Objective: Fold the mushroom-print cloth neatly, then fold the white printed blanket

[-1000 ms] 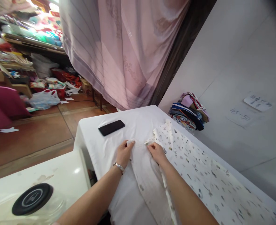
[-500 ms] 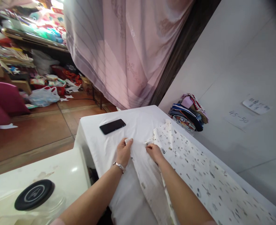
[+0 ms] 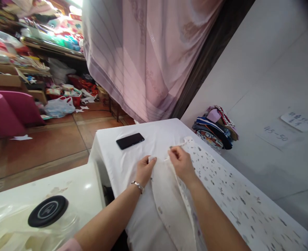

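Right hand [image 3: 182,163] has advanced since the frame half a second ago: on my remote feed its fingertips now sit farther from the wearer, near the far edge of the printed cloth [image 3: 219,176], while the left hand [image 3: 145,170] keeps its hold. Left fingers: thumb and forefinger pressed together, pinching the pale edge of the same cloth. Right fingers: thumb and forefinger closed on a narrow part of its edge; I cannot resolve the exact fold between the tips. The cloth lies on the white table cover [image 3: 160,130], its pale side running from between both sets of fingers toward the wearer and its printed side spreading to the right of the right fingers. I note a black phone [image 3: 130,141] beyond and left of the left fingertips, touching neither hand. A pile of folded clothes [image 3: 214,129] stands beyond and right of the right fingers. A black round lid [image 3: 48,211] rests left of the left fingers, well apart and nearer the wearer.
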Demonstrator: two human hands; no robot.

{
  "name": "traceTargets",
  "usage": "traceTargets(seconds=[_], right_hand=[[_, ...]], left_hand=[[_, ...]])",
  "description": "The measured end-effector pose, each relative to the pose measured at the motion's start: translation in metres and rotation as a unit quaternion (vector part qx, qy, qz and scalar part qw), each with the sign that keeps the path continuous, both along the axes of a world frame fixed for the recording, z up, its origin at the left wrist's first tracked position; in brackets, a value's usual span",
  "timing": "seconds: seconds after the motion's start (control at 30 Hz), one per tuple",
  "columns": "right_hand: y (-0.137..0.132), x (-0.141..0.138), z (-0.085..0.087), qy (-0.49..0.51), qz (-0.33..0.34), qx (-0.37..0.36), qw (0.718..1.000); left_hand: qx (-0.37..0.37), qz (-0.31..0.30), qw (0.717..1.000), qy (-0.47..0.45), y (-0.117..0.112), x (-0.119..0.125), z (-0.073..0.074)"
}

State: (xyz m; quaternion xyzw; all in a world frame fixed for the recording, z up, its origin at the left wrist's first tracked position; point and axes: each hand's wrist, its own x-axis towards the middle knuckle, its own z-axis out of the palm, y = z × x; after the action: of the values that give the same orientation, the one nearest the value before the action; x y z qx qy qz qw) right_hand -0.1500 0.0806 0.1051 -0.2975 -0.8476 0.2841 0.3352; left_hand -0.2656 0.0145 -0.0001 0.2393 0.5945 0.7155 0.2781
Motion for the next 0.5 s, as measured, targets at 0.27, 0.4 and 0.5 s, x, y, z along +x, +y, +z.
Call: traceTargets(seconds=[0.27,0.4,0.5], right_hand=[[-0.025,-0.040,-0.059,-0.024,0.009,-0.101,0.995],[-0.023,-0.037,-0.057,-0.038,0.013,-0.083,0.996],[-0.024,-0.037,-0.058,-0.052,-0.007,-0.054,0.997]], left_hand=[[0.056,-0.036,0.998,-0.024,0.000,-0.002,-0.002],[0.032,-0.011,0.999,-0.023,-0.002,-0.002,0.000],[0.020,0.004,1.000,-0.012,-0.003,-0.002,0.004]])
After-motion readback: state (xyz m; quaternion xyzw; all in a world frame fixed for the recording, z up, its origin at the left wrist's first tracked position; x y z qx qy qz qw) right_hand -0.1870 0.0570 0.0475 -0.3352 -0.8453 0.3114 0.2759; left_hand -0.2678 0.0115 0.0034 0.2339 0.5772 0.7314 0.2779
